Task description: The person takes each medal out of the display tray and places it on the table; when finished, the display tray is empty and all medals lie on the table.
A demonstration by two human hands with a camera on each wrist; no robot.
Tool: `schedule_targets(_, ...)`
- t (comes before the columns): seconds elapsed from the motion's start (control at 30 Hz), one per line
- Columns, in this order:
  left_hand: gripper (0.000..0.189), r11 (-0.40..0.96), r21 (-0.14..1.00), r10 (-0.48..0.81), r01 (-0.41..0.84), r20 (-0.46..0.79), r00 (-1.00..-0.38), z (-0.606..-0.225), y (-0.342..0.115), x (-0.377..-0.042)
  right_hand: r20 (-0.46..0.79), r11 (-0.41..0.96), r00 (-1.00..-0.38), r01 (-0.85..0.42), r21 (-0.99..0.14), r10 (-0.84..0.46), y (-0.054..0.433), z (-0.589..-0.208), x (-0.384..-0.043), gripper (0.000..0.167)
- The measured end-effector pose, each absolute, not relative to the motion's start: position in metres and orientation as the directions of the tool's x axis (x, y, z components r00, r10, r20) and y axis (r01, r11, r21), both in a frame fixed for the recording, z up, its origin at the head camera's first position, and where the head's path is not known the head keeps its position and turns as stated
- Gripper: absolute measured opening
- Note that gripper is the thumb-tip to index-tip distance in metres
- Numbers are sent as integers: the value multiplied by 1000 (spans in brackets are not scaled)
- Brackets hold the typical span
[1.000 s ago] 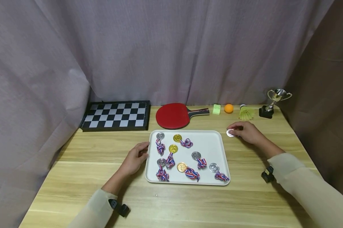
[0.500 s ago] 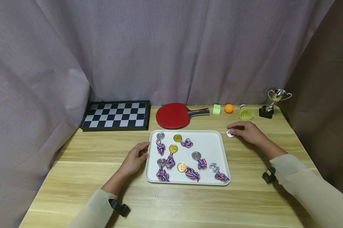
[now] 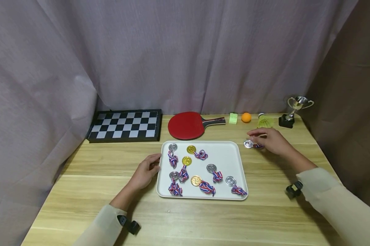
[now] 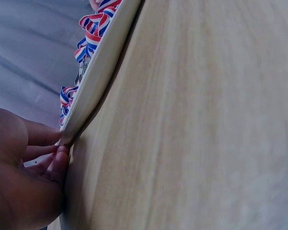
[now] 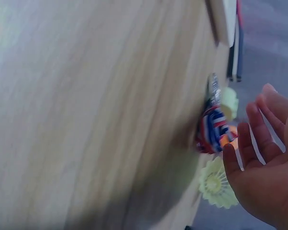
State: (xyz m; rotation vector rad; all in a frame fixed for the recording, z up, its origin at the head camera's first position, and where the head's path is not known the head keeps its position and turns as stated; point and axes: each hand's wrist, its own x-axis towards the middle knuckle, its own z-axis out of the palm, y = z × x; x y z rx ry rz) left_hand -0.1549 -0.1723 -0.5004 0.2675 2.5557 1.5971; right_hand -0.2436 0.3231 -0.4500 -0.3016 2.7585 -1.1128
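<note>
The right hand (image 3: 272,140), fingers spread, hovers by a silver medal (image 3: 248,144), probably light and slick, best pinched by its ribbon (image 3: 258,146), while the left hand (image 3: 146,171) pinches the white tray (image 3: 225,153).

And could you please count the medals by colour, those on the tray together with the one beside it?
Gold-coloured medals: 3
Silver-coloured medals: 5, with one on the table beside the tray
Total: 8

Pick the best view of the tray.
Head: it shows nearly the whole tray from above, medals on it. Left wrist gives only part of its outer wall; right wrist, just a blurred piece at the top edge.
</note>
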Motion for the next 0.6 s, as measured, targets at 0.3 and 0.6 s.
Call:
schedule_targets(0.3, 50, 421, 903, 204, 81, -7, -979, -499, -172, -154, 15, 660, -951, -226, -716, -309, 292, -441, -224, 31)
schedule_targets(0.6, 50, 414, 905, 211, 99, 11, -978, -500, -173, -153, -41, 593, -913, -230, -772, -407, 243, -448, -202, 30)
